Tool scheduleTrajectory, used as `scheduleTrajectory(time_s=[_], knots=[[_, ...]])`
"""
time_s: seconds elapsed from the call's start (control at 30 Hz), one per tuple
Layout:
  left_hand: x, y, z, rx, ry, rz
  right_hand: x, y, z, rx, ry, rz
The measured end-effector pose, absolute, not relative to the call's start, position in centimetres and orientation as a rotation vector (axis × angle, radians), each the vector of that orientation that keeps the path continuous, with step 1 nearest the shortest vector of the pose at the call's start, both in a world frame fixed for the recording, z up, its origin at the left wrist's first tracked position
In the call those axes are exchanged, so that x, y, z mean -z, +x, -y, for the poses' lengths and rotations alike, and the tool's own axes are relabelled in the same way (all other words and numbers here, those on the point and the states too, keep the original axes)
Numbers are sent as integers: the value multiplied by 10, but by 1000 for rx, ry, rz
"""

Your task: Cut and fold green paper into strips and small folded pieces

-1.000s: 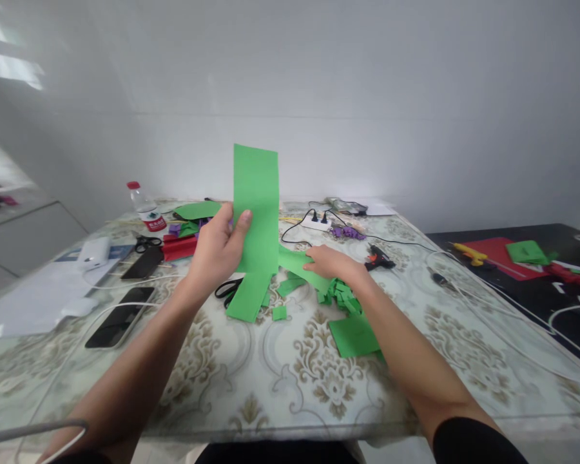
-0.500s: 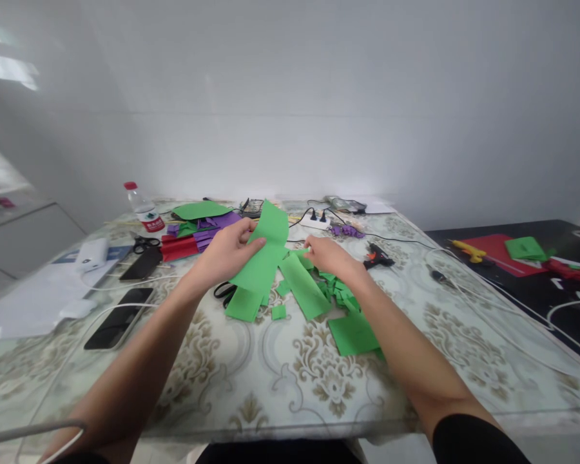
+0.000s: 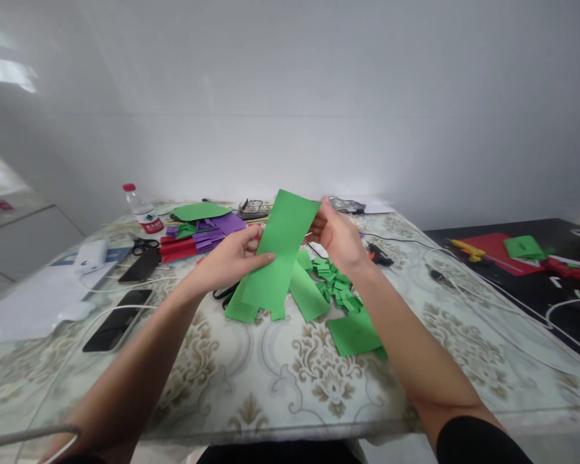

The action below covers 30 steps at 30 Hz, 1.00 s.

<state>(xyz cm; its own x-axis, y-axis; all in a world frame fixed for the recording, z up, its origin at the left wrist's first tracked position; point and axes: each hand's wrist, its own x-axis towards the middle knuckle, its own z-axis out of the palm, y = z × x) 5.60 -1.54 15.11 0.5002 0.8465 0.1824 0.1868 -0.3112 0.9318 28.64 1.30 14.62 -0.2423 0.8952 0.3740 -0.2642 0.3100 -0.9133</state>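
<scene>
A long green sheet of craft paper [image 3: 286,245] is held up over the table, tilted to the right. My left hand [image 3: 232,261] is closed on its left edge, thumb in front and fingers partly hidden behind. At its upper right corner is my right hand [image 3: 338,238], thumb tip by the corner and curled fingers at the edge, partly behind the sheet. Below lie green strips [image 3: 309,296], a larger green piece [image 3: 352,334] and a heap of small green cut pieces [image 3: 336,283]. Black scissor-like handles [image 3: 222,293] show partly beside the sheet.
A glue gun [image 3: 379,254] lies beyond my right wrist. At left are a bottle [image 3: 147,216], purple fringed pieces [image 3: 210,237], a red piece [image 3: 178,249], scissors [image 3: 145,245], phones [image 3: 118,320] and cables. A yellow tool [image 3: 468,250] rests on the dark side table [image 3: 444,238].
My right hand has risen from the loose green pieces to the sheet's upper right corner. The sheet, bent at its top before, now stands straighter and shifted slightly right.
</scene>
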Motion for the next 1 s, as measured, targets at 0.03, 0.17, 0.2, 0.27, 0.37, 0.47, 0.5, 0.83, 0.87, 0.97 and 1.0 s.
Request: scheduleTrajectory(time_s=[0.03,0.17,0.2,0.27,0.37,0.47,0.5,0.83,0.87,0.97,1.0], knots=[[-150,56,15,-861,1784,-865,-148,286,-11,-1200,-615,1396],[-149,57,18,-850,1792,-866,-152,283,-3,-898,-632,1422],[-150,58,19,-842,1796,-861,-152,282,-1,-813,-661,1427],[-152,58,21,-827,1820,-846,-153,281,1,-699,-717,1441],[-155,59,23,-889,1884,-820,-153,281,3,-695,-750,1482],[-154,59,23,-999,1836,-747,-154,280,6,-742,-744,1514],[-152,59,22,-1015,1801,-719,-155,280,8,-755,-735,1522],[-141,67,22,-1034,1624,-582,-166,280,28,-916,-793,1565],[-140,68,22,-1040,1615,-585,-166,281,29,-929,-786,1575],[-140,69,25,-1019,1601,-593,-169,283,30,-966,-790,1614],[-141,69,26,-1008,1606,-600,-169,283,31,-978,-793,1623]])
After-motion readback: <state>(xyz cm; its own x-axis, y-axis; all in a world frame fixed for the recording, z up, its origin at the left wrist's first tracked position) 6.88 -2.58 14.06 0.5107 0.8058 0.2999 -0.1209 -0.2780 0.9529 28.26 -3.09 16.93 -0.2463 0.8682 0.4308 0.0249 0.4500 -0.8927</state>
